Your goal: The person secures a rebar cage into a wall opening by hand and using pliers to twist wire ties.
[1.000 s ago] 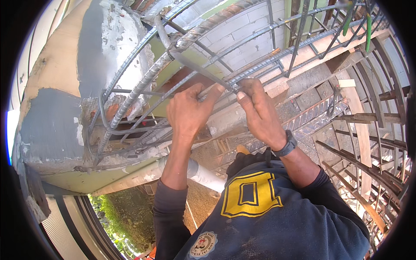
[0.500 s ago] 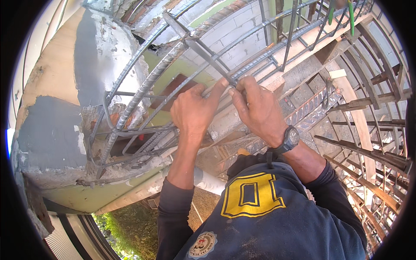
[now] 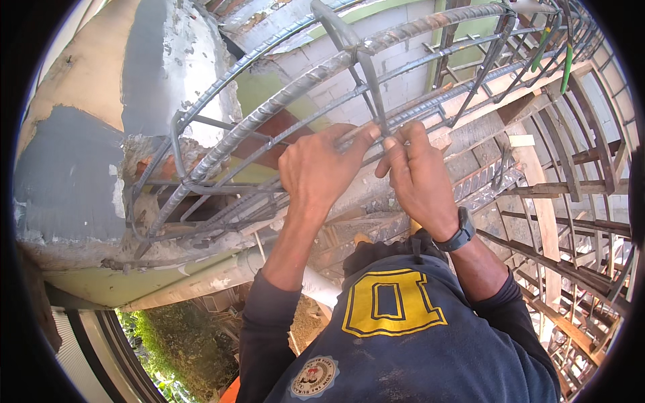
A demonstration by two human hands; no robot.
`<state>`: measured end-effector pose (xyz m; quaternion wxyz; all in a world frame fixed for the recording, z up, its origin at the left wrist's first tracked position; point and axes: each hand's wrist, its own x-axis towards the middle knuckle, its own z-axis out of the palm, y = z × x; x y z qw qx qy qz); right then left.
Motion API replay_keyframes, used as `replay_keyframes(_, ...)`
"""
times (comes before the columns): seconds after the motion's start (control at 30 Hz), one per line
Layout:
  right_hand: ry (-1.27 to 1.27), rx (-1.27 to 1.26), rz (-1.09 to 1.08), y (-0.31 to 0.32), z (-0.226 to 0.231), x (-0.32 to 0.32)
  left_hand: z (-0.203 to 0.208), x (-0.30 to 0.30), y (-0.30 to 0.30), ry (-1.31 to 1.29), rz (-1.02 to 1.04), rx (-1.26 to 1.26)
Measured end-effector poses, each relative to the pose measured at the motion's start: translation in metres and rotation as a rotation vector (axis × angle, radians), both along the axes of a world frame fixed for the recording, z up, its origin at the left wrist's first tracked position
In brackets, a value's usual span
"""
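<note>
A cage of steel rebar (image 3: 279, 95) runs from the lower left to the upper right, with square stirrups (image 3: 371, 84) around its long bars. My left hand (image 3: 319, 166) is closed around a lower bar beside a stirrup's bottom corner, thumb pressed forward. Facing it across that corner, my right hand (image 3: 422, 181) has thumb and fingers pinched together close to the steel. What the right fingertips hold is too small to make out. A dark wristwatch (image 3: 462, 232) is on my right wrist. Higher on the same stirrup, wire wraps its crossing with a thick bar.
On the left stands a patched grey-and-tan wall (image 3: 74, 148) with broken concrete at the cage's end. Two green handle-like pieces (image 3: 568, 67) hang among the far bars. Timber scaffolding (image 3: 571, 262) fills the right side, far below. A pale pipe (image 3: 201, 285) runs under the cage.
The view has shifted, so the cage sits further right and nearer. Both hands stay at the same stirrup corner; my right hand has turned and its fingers have drawn closer together.
</note>
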<state>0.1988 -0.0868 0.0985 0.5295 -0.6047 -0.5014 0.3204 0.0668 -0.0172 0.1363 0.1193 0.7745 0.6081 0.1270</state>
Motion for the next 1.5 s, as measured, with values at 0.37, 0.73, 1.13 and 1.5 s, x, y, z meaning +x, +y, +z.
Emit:
replay_keyframes(0.37, 1.598, -0.457, 0.316, 0.002, -0.011, 0.023, 0.006, 0.004, 0.003, -0.116, -0.120, -0.066)
replay_keyframes(0.73, 0.756, 0.052, -0.013, -0.016, -0.049, -0.002, 0.002, 0.002, 0.013, -0.146, -0.175, -0.174)
replay_keyframes(1.13, -0.351, 0.220, -0.059, -0.009, -0.017, 0.012, 0.003, 0.002, 0.010, -0.154, -0.202, -0.125)
replay_keyframes(1.5, 0.618, -0.174, 0.080, -0.004, -0.010, 0.006, 0.004, -0.003, 0.007, -0.108, -0.160, -0.108)
